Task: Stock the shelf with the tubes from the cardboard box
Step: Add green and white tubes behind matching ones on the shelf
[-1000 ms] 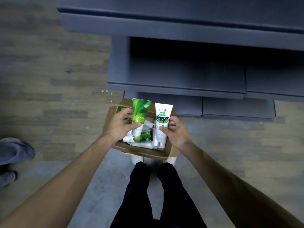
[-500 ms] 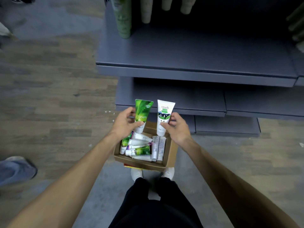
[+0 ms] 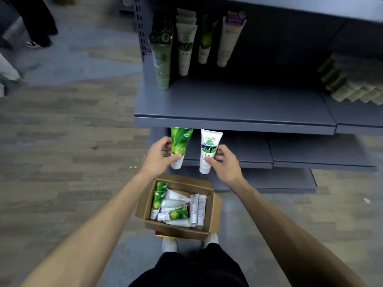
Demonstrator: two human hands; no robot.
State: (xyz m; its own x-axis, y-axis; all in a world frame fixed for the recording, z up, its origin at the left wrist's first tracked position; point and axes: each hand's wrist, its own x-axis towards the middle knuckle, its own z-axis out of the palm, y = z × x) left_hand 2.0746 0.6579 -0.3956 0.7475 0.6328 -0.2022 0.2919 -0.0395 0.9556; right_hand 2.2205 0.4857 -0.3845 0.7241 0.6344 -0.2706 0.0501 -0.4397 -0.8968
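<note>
Head view: grey shelf (image 3: 234, 104) at twelve o'clock carries upright tubes along its back left. Cardboard box (image 3: 211, 216) at six o'clock, on the floor, holds more tubes. Left hand (image 3: 160, 157) grips a green tube (image 3: 179, 142); right hand (image 3: 224, 160) grips a white tube (image 3: 209, 150); both caps down, below the shelf edge. Recommendation: lift clear of the lip, then stand each beside its matching row.

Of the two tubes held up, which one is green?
The green tube in the left hand; the right hand holds a white tube instead.
</note>
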